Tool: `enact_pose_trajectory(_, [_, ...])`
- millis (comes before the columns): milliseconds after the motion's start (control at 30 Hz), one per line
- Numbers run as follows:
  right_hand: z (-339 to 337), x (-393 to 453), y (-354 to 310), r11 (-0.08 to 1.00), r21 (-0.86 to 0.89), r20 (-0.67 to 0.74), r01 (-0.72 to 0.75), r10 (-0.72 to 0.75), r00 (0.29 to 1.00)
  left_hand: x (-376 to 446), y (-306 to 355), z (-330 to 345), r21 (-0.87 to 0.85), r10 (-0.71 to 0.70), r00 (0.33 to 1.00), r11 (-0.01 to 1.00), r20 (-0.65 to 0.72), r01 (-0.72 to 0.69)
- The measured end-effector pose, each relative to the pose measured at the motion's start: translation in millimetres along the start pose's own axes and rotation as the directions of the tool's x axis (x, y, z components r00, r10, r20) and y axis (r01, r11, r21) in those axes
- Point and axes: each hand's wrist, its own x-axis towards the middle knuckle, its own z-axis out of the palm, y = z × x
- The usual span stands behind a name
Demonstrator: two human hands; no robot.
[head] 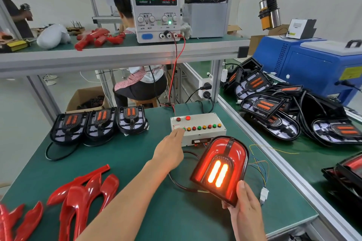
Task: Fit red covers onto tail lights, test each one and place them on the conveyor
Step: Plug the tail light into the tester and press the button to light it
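Note:
My right hand (247,207) grips the near edge of a tail light (220,168) with a red cover on it, tilted up above the green table; its two centre bars glow orange. My left hand (170,150) reaches forward, a fingertip pressing a button at the left of the white test box (197,128). Wires run from the light toward the box. Three uncovered tail lights (98,125) stand in a row at the left. Loose red covers (82,193) lie at the near left.
A DC power supply (156,10) on the upper shelf reads 0.048 A and 12.00 V, with leads down to the box. A heap of uncovered tail lights (284,107) lies on the conveyor (305,162) at the right. A person sits behind the bench.

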Motion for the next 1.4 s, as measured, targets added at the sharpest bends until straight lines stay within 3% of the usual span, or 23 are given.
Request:
enact_pose_trajectory(333, [-0.9,0.1,0.2,1.000,0.004,0.012,0.018,-0.018,1.000,4.2,0.8,0.6,0.044,0.003,1.000,0.999,0.008,-0.003])
enact_pose_trajectory(667, [-3.4,-0.4,2.0,0.999,-0.031,0.049,0.025,-0.024,0.999,17.9,14.0,-3.7,0.203,0.000,0.998,0.979,0.070,-0.014])
enact_pose_trajectory(1400, [-0.9,-3.2,-1.2,0.998,0.061,0.030,0.020,-0.022,0.999,25.4,17.7,-4.2,0.229,-0.052,0.995,0.973,0.085,0.032])
